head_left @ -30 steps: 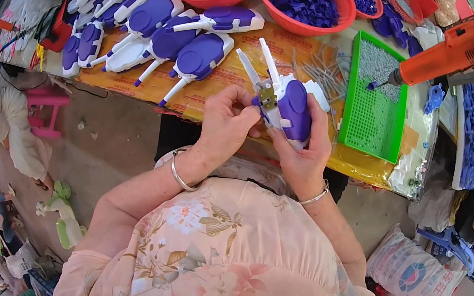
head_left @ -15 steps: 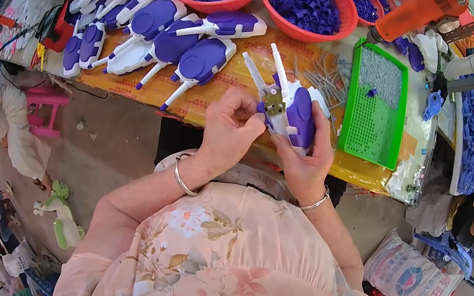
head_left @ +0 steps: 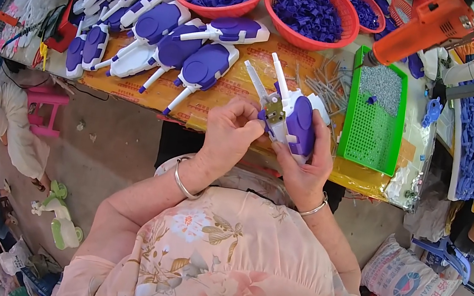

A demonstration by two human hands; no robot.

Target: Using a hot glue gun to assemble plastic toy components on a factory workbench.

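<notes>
My right hand (head_left: 307, 168) is wrapped round a white and purple plastic toy body (head_left: 300, 122), with the thumb at its lower end and the fingers behind its right side. The body is split apart, its two long white prongs pointing away from me. Between the halves shows a brownish-green mechanism (head_left: 274, 113). My left hand (head_left: 230, 131) is closed in a pinch at the mechanism's left side. A small purple piece (head_left: 262, 115) shows right at those fingertips. How much of it lies inside the pinch is hidden.
Finished-looking purple and white toys (head_left: 207, 65) lie to the left. Red baskets of purple parts (head_left: 308, 11) stand at the back. On the right, an orange power screwdriver (head_left: 426, 29) hangs over a green tray (head_left: 369, 155) of small screws. Grey rods (head_left: 331, 88) lie beside it.
Both hands keep nearly the same hold, and the toy body stays between them. The whole view has shifted slightly, with the table things now a little lower and to the right.
</notes>
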